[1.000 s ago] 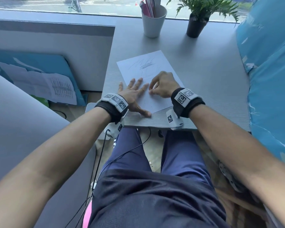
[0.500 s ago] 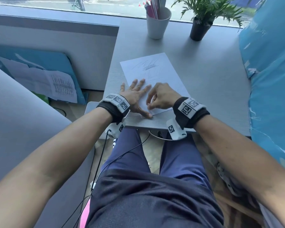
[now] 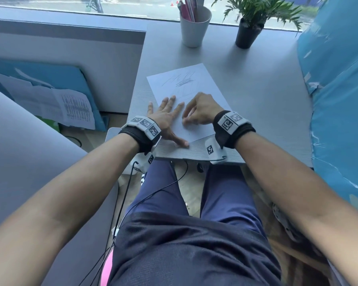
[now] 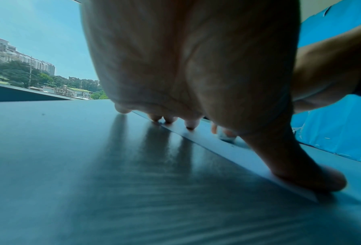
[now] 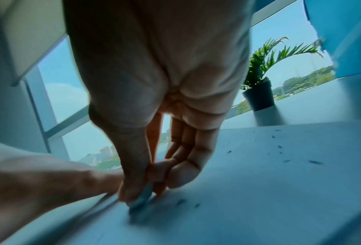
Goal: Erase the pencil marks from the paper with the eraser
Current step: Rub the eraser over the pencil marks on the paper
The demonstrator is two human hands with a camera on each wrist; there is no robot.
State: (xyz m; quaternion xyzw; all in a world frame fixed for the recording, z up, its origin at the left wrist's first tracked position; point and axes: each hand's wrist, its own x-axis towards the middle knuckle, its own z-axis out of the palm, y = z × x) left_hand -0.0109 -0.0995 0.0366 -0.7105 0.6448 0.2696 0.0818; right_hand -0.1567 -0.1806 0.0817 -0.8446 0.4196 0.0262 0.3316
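Observation:
A white sheet of paper [image 3: 203,87] lies askew on the grey desk [image 3: 256,83]. Pencil scribbles [image 3: 183,80] darken its far part. My left hand [image 3: 166,114] lies flat with fingers spread, pressing the paper's near left edge; the thumb [image 4: 309,179] pins the near corner. My right hand [image 3: 201,112] pinches a small pale eraser [image 5: 141,199] between thumb and fingers, its tip on the paper [image 5: 259,190] just beside the left hand. In the head view the eraser is hidden under the right hand. Dark eraser crumbs [image 5: 316,162] lie scattered on the sheet.
A white cup of pens [image 3: 194,27] and a potted plant [image 3: 249,32] stand at the desk's far edge by the window. Blue plastic-wrapped padding [image 3: 339,100] borders the desk on the right. A grey partition [image 3: 70,58] stands to the left. Cables hang below the near edge.
The right hand with the eraser has drawn back toward me along the paper, nearer the bottom edge. The left hand stays pressed on the paper.

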